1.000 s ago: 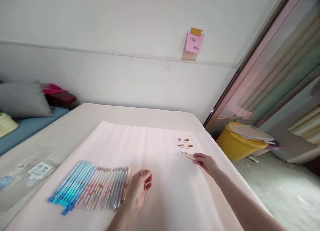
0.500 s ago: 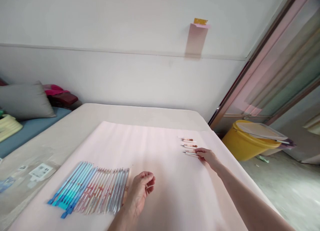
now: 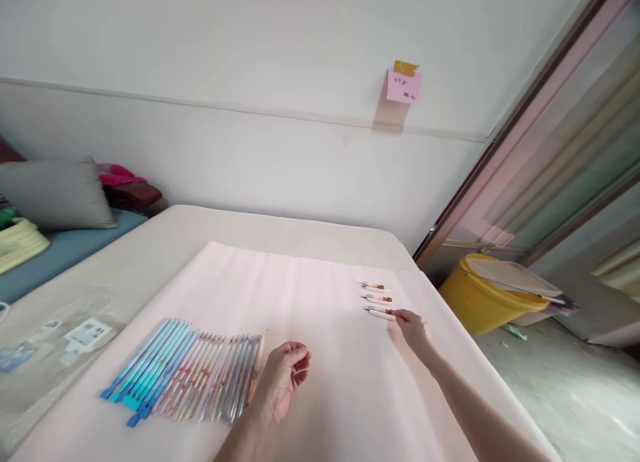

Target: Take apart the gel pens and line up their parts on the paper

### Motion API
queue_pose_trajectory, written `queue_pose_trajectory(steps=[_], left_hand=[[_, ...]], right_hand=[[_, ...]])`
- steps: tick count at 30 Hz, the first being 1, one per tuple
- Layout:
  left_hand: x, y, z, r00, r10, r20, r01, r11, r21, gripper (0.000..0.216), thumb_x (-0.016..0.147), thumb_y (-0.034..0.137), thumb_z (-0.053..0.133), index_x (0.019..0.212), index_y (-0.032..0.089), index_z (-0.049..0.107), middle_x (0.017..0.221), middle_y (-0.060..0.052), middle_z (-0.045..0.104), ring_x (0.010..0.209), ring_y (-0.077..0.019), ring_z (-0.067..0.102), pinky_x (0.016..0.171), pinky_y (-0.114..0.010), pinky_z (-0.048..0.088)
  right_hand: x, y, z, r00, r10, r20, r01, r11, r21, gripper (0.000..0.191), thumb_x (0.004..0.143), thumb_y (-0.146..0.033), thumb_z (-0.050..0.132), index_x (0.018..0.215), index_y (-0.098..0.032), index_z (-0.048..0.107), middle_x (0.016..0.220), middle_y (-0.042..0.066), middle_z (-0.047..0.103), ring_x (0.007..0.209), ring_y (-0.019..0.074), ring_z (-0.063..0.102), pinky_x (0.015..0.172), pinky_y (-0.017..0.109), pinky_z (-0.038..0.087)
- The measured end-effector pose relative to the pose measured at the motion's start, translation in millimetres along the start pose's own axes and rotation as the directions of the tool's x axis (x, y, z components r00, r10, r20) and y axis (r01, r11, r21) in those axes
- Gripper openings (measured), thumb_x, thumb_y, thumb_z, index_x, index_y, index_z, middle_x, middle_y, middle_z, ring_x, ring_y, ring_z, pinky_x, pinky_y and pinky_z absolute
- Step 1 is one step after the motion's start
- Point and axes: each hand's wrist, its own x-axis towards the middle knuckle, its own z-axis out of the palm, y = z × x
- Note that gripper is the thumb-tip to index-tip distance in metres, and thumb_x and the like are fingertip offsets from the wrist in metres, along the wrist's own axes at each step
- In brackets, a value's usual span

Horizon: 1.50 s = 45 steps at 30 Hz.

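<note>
My right hand (image 3: 413,330) is at the right side of the pale pink sheet, thumb and fingers closed on the brown end of a pen (image 3: 379,312) with a dark tip. That pen lies nearest me in a short column. Beyond it rest two similar pens, the middle pen (image 3: 377,299) and the far pen (image 3: 373,286). My left hand (image 3: 286,380) rests palm inward with its fingers curled, and nothing shows in it. Beside it lies a row of several pens, light blue pens (image 3: 153,359) on the left and clear patterned pens (image 3: 210,375) on the right.
The pale pink sheet (image 3: 310,295) covers much of a beige bed-like surface (image 3: 280,225). Plastic packaging (image 3: 55,345) with labels lies at the left. A grey pillow (image 3: 55,192) is farther left. A yellow bin (image 3: 465,299) stands on the floor at right. A pink note (image 3: 404,87) is taped to the wall.
My right hand has drawn slightly back toward the pen's brown end, uncovering more of the pen. The left hand stays put. The pink note now faces the camera, and the view has shifted a little.
</note>
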Motion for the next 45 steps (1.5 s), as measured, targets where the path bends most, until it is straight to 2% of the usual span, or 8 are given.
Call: queue_pose_trajectory(steps=[11, 22, 29, 32, 37, 40, 42, 45], left_hand=[[-6.0, 5.2, -2.5, 1.0, 0.013, 0.022, -0.012, 0.999, -0.036, 0.02, 0.065, 0.026, 0.068, 0.078, 0.015, 0.057, 0.078, -0.004, 0.063, 0.065, -0.0087, 0.056, 0.059, -0.019, 0.042], [-8.2, 11.2, -4.5, 0.999, 0.033, 0.023, -0.032, 0.997, -0.068, 0.02, 0.065, 0.026, 0.068, 0.079, 0.014, 0.057, 0.077, -0.005, 0.064, 0.065, -0.0087, 0.057, 0.06, -0.02, 0.043], [-6.4, 13.5, -5.9, 0.999, 0.032, -0.003, -0.032, 0.996, -0.088, 0.017, 0.065, 0.022, 0.068, 0.077, 0.014, 0.059, 0.077, -0.005, 0.065, 0.065, -0.0093, 0.059, 0.058, -0.019, 0.044], [-3.9, 22.2, -12.9, 0.998, 0.057, -0.014, -0.058, 0.991, -0.12, 0.015, 0.066, 0.02, 0.068, 0.076, 0.014, 0.059, 0.075, -0.005, 0.065, 0.063, -0.009, 0.06, 0.056, -0.018, 0.045], [-0.4, 57.9, -43.8, 0.955, 0.24, -0.174, -0.273, 0.942, -0.194, 0.013, 0.065, 0.013, 0.067, 0.075, 0.013, 0.058, 0.069, -0.003, 0.063, 0.062, -0.0094, 0.06, 0.057, -0.019, 0.046], [-2.0, 79.5, -62.3, 0.863, 0.398, -0.31, -0.42, 0.907, -0.004, 0.014, 0.065, 0.018, 0.066, 0.076, 0.014, 0.059, 0.069, -0.002, 0.062, 0.064, -0.0108, 0.059, 0.059, -0.021, 0.044], [-2.5, 86.6, -69.3, 0.79, 0.535, -0.298, -0.442, 0.835, 0.327, 0.014, 0.068, 0.024, 0.063, 0.079, 0.016, 0.059, 0.071, -0.001, 0.061, 0.069, -0.0132, 0.058, 0.062, -0.023, 0.043], [-0.2, 83.4, -71.4, 0.767, 0.63, -0.118, -0.224, 0.436, 0.872, 0.012, 0.069, 0.018, 0.057, 0.08, 0.018, 0.058, 0.082, -0.004, 0.061, 0.083, -0.0182, 0.055, 0.074, -0.028, 0.04]], right_hand=[[-42.8, -31.3, 23.5, 0.996, -0.082, 0.046, 0.093, 0.932, -0.351, 0.029, 0.078, -0.021, 0.042, 0.097, -0.025, 0.063, 0.111, 0.003, 0.058, 0.098, 0.0213, 0.049, 0.077, 0.028, 0.038], [-52.7, -67.6, 20.6, 0.991, -0.062, 0.118, 0.105, 0.906, -0.41, 0.033, 0.08, -0.02, 0.041, 0.106, -0.017, 0.061, 0.115, 0.011, 0.056, 0.096, 0.0238, 0.054, 0.078, 0.033, 0.041], [-130.8, -155.2, 35.4, 0.92, -0.33, 0.212, 0.36, 0.924, -0.127, 0.028, 0.086, -0.031, 0.039, 0.105, -0.023, 0.058, 0.116, 0.005, 0.056, 0.099, 0.0187, 0.056, 0.081, 0.029, 0.043], [-165.2, -173.1, 49.3, 0.887, -0.39, 0.247, 0.407, 0.913, -0.018, 0.024, 0.086, -0.028, 0.04, 0.101, -0.024, 0.058, 0.108, 0.004, 0.06, 0.092, 0.0174, 0.059, 0.076, 0.027, 0.045], [-186.4, -160.3, 74.0, 0.874, -0.323, 0.364, 0.439, 0.845, -0.305, 0.017, 0.083, -0.017, 0.043, 0.087, -0.022, 0.059, 0.091, 0.005, 0.061, 0.083, 0.0194, 0.058, 0.065, 0.027, 0.043], [-188.7, -156.8, 79.3, 0.826, -0.38, 0.416, 0.533, 0.768, -0.357, 0.015, 0.083, -0.015, 0.045, 0.087, -0.021, 0.057, 0.09, 0.006, 0.059, 0.083, 0.0207, 0.056, 0.065, 0.028, 0.041], [-190.6, -160.0, 79.1, 0.804, -0.407, 0.434, 0.563, 0.755, -0.335, 0.015, 0.083, -0.015, 0.044, 0.091, -0.021, 0.056, 0.09, 0.005, 0.059, 0.082, 0.0202, 0.056, 0.064, 0.028, 0.04], [-195.5, -166.8, 77.7, 0.773, -0.435, 0.462, 0.599, 0.74, -0.305, 0.015, 0.083, -0.015, 0.045, 0.092, -0.021, 0.056, 0.091, 0.005, 0.059, 0.082, 0.02, 0.055, 0.066, 0.028, 0.039]])
